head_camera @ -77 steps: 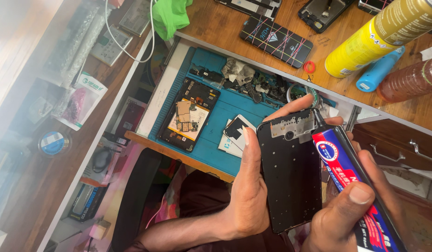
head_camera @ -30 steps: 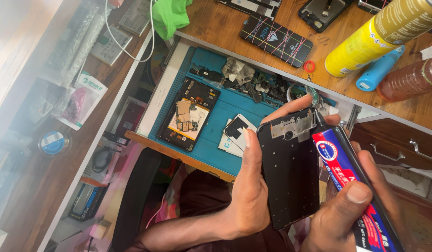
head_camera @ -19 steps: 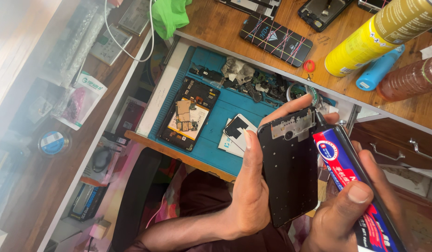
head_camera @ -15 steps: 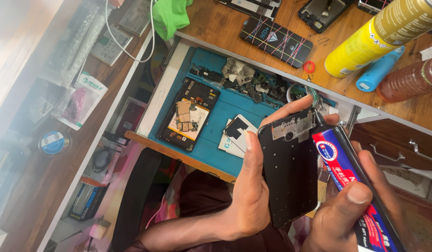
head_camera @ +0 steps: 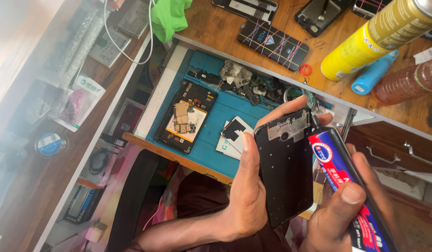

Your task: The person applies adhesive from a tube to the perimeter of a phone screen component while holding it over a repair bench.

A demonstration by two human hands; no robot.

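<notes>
- Far left, at 9 o'clock: plastic packets and a tape roll on a wooden shelf, well apart from both hands.
- Upper middle, at 11 o'clock: blue mat carrying an opened phone, a white card and a heap of small parts.
- Centre: left hand wrapped around the frame; thumb pressed along the left edge, fingertips curled over the top right corner.
- Frame: black phone mid-frame, inner face toward the camera, long axis running from 12 to 6 o'clock, tilted slightly; held in the air just below the mat.
- Just right of the frame: glue tube, red, blue and white, long axis from 11 to 5 o'clock, dark nozzle touching the frame's top right edge.
- Lower right, at 5 o'clock: right hand closed around the tube, thumb flat on its face.
- Key relation: frame's right edge lying at 9 o'clock from the right hand's fingers, nozzle already at that edge; right hand nearer the tube, left nearer the frame.
- Top right, at 1 o'clock: yellow can, blue bottle, brown bottle lying on the bench.
</notes>
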